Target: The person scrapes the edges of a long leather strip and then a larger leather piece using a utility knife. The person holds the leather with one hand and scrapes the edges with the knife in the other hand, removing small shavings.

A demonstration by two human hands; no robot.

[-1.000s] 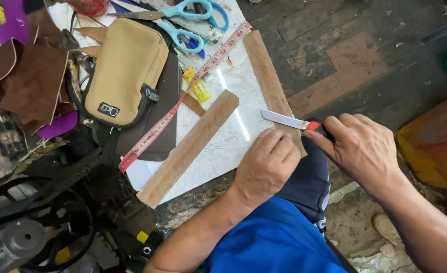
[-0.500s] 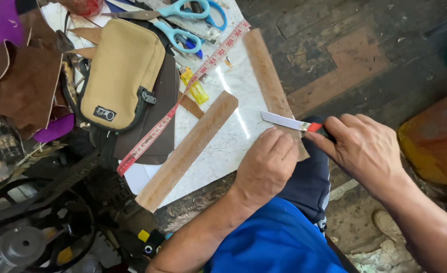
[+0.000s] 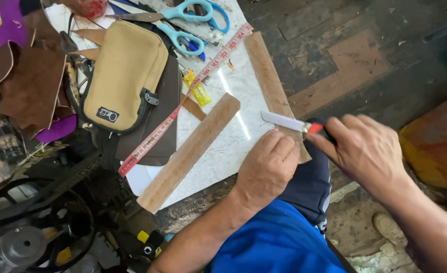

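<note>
A long, flat tan leather strip (image 3: 272,86) lies diagonally on the white marble desk (image 3: 233,136); a red-handled utility knife (image 3: 295,123) rests its blade across the strip's lower end.

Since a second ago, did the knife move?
No. The knife lies across the same strip, its tip just as near the other strip; only the camera shifted.
</note>
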